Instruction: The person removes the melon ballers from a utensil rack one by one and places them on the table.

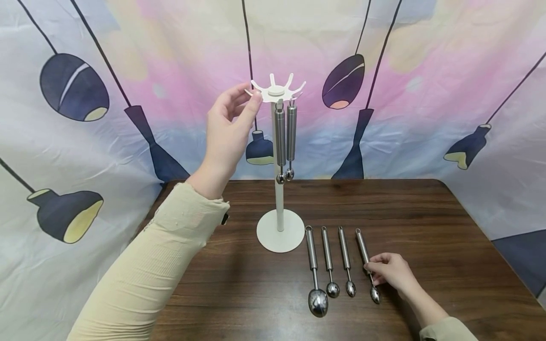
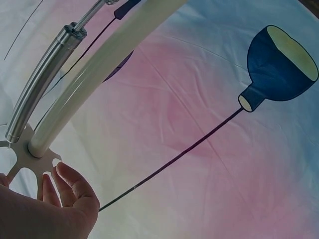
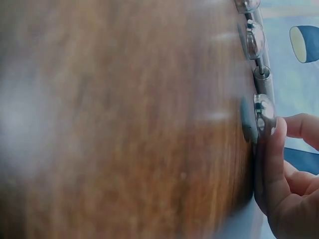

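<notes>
My left hand (image 1: 230, 123) pinches a prong of the white hook rack (image 1: 276, 91) between thumb and fingers, high above the table. Two steel melon ballers (image 1: 291, 132) hang bowl-down from the rack's hooks. In the left wrist view, my left hand (image 2: 65, 199) is at the rack top beside the pole. My right hand (image 1: 392, 272) grips the rightmost melon baller (image 1: 362, 246) near the lower end of its handle; its small oval bowl touches or nearly touches the table. The right wrist view shows my right hand (image 3: 294, 189) by a shiny bowl.
Left of my right hand, three more scoops lie in a row: one with a large oval bowl (image 1: 318, 302), one round (image 1: 332, 289), one small oval (image 1: 350, 288). The rack's round base (image 1: 280, 239) stands on the brown wooden table (image 1: 213, 284). Lamp-printed cloth (image 1: 192, 71) hangs behind.
</notes>
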### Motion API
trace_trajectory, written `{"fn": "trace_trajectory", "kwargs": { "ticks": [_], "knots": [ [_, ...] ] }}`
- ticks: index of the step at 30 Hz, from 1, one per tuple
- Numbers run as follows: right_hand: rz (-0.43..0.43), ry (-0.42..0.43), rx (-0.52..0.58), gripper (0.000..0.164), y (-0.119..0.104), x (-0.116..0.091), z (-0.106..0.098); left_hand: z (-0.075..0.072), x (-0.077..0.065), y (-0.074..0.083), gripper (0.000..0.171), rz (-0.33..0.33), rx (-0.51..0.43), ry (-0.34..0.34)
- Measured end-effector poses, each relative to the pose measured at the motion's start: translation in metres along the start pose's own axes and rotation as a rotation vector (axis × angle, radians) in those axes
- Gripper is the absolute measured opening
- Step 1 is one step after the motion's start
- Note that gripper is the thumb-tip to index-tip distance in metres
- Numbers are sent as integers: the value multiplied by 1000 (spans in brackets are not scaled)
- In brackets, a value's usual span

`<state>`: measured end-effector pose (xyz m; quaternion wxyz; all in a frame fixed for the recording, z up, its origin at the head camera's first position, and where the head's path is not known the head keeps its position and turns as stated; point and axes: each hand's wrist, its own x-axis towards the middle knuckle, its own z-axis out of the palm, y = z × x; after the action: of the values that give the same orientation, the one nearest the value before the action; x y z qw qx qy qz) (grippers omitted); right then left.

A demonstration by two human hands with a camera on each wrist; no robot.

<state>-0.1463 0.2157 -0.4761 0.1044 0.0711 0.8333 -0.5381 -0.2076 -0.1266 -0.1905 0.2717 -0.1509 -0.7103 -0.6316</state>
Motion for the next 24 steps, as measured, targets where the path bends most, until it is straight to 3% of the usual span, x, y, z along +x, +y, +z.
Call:
{"fn": "trace_trajectory", "kwargs": {
  "ticks": [14,24],
  "knots": [
    [25,39,-35,35,-1,0,3,0,-1,-1,43,9,2,3],
    [-58,11,-43,46,-16,-10,-8,0,-2,-1,42,4,-1,10]
  ]
}}
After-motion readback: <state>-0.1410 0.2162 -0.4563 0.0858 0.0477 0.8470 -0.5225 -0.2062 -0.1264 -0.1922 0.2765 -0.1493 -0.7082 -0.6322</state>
